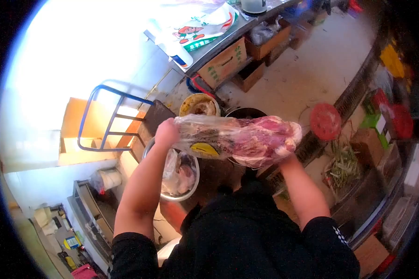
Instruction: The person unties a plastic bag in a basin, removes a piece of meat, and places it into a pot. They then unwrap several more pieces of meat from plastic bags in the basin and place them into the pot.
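Above bowl (pixel 197 184) and pot (pixel 247 112), bag (pixel 209 132) of meat (pixel 265 139) stretched roughly level between both hands.
Best to bear heavy meat end from below with right hand (pixel 287 159), can't tell if spread or curled, fingers hidden; grip bag end firmly in left hand (pixel 165 133), closed round plastic. Clear, crinkled bag; raw red-pink meat, pale fat; small yellow patch (pixel 205 149).

Red, fat-streaked meat (pixel 261 139) inside a clear plastic bag (pixel 193 129), stretched sideways
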Action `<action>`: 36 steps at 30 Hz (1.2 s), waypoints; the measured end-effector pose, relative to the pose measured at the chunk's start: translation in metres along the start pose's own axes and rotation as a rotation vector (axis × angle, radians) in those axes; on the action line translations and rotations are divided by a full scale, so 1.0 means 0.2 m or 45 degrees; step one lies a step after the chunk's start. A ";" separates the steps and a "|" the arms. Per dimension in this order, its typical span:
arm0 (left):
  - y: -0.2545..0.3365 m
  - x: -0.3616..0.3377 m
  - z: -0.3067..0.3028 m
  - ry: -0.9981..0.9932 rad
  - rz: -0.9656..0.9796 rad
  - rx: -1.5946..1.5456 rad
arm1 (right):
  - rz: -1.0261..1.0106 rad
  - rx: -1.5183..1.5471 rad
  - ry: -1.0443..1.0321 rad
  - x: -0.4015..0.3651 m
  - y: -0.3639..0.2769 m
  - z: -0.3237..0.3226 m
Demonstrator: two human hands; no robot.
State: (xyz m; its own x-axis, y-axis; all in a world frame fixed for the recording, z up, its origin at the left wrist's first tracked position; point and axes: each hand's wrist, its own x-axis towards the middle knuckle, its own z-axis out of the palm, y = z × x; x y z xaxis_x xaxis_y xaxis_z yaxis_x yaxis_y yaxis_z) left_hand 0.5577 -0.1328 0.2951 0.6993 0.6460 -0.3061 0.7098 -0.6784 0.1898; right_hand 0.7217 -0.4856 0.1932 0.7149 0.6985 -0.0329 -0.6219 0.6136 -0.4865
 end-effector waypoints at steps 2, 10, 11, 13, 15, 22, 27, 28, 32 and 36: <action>-0.07 0.01 -0.02 0.108 -0.010 -0.034 | -0.004 -0.001 0.036 -0.01 -0.02 -0.03; -0.43 0.20 -0.13 0.423 -0.264 0.004 | -0.003 0.011 0.187 -0.09 -0.05 -0.13; -0.40 0.18 -0.21 0.407 -0.291 -0.103 | -0.007 0.014 0.211 -0.10 -0.05 -0.14; -0.39 0.22 -0.26 0.392 -0.323 -0.213 | -0.009 0.017 0.246 -0.13 -0.05 -0.16; -0.40 0.29 -0.24 0.112 -0.484 -0.717 | -0.004 0.021 0.275 -0.15 -0.06 -0.17; -0.32 0.27 0.00 0.070 -0.247 -0.510 | 0.009 -0.007 0.330 -0.19 0.01 -0.25; -0.33 0.00 0.25 -0.162 -0.070 -0.469 | 0.100 -0.129 0.276 -0.15 0.04 -0.07; -0.33 -0.08 0.28 -0.182 -0.029 -0.399 | 0.444 0.238 0.486 -0.07 -0.01 -0.04; -0.59 -0.28 0.50 -0.198 0.062 -0.266 | 1.222 -0.234 0.979 -0.04 0.19 -0.28; -0.84 -0.54 0.59 -0.173 -0.068 -0.184 | 1.428 -0.969 0.906 0.03 0.42 -0.39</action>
State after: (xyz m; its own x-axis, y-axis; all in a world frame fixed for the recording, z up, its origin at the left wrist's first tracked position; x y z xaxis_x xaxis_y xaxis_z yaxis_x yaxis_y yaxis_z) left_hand 0.3528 -0.1290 0.1848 0.6492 0.6199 -0.4407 0.7573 -0.5809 0.2985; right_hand 0.6996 -0.4591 0.0841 0.1413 0.2071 -0.9681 -0.7812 -0.5772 -0.2376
